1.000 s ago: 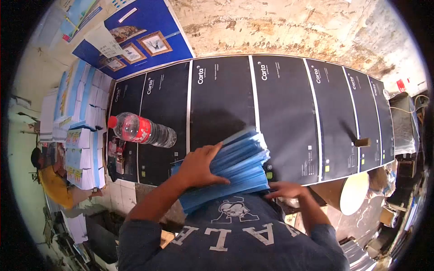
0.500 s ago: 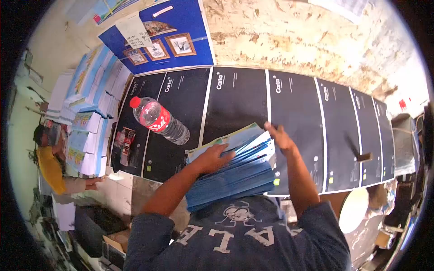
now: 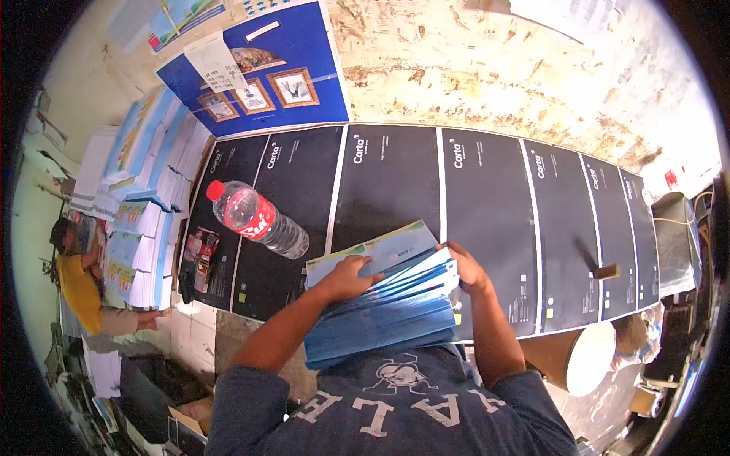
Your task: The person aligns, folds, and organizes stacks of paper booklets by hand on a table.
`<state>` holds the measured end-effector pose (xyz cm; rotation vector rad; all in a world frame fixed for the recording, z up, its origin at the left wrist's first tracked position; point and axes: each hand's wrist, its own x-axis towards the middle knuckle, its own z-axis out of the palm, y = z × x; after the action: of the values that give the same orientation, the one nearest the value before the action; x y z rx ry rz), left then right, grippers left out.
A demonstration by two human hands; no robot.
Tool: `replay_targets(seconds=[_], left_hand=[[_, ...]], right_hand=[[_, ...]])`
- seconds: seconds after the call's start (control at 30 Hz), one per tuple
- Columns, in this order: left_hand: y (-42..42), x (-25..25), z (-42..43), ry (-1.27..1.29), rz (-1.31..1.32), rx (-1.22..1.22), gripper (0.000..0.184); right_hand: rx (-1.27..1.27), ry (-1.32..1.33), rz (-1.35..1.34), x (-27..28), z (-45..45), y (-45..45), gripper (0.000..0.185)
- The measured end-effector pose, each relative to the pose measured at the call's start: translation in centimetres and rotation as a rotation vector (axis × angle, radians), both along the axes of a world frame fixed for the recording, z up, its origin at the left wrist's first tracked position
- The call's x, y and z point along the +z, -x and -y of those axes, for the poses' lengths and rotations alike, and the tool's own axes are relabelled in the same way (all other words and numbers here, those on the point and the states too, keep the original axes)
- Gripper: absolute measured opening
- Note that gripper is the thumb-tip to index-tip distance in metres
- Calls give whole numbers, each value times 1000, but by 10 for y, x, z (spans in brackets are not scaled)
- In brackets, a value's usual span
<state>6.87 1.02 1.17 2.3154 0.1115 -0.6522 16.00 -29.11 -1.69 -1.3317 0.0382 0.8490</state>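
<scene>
A thick fanned stack of blue-and-white printed booklets (image 3: 380,328) lies against my body at the table's near edge. My left hand (image 3: 351,280) grips the stack's upper left part, its fingers over the top pages and thumb toward the middle. At the upper right corner, the fingers of my right hand (image 3: 467,269) are bent around the edges of the upper booklets. A light blue and green printed cover (image 3: 395,242) shows beyond my hands at the far side of the stack. The undersides of both hands are hidden.
A plastic bottle (image 3: 258,219) with a red cap stands left on the black-covered table (image 3: 388,186). Tall paper stacks (image 3: 144,152) rise at the left, near a person in a yellow shirt (image 3: 79,292). A small brown block (image 3: 607,271) is at the right.
My right hand has drawn in closer to the booklets' corner, fingers now bent around it. My left hand stays on the stack. The view has shifted slightly.
</scene>
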Motion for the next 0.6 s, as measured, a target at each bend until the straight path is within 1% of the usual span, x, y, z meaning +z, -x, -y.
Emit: replay_targets(seconds=[0.07,0.1,0.13,0.2,0.23,0.27,0.33,0.37,0.4,0.47,0.5,0.57,0.6], left_hand=[[0,-1,0,-35,-15,-22,85],[-1,0,1,-46,-18,-17,87],[-3,2,-2,-49,-23,-15,87],[-10,9,-10,-31,26,-134,89],[-18,8,-16,8,-5,-181,91],[-23,11,-20,15,-8,-177,91],[-30,20,-24,-167,16,-327,89],[-31,-4,-35,-140,59,-377,86],[-30,-1,-32,-136,51,-379,86],[-30,6,-28,-200,82,-335,78],[-31,9,-27,-196,78,-337,78],[-34,15,-30,-220,279,-405,71],[-39,23,-30,-218,274,-407,71]], right_hand=[[-19,-56,29,-16,2,2,55],[-7,-121,36,-9,3,5,54],[-5,-125,30,-8,3,6,54],[-1,-172,40,-8,7,10,52],[1,-175,88,-5,9,11,49],[5,-169,84,-10,11,13,49],[-58,-133,144,-12,10,16,40],[-85,-147,123,-12,11,19,34],[-87,-145,115,-9,15,21,34],[-19,-141,82,-10,22,23,31],[-38,-207,92,-6,18,23,28],[9,-185,123,6,19,26,33],[46,-173,133,8,20,26,36]])
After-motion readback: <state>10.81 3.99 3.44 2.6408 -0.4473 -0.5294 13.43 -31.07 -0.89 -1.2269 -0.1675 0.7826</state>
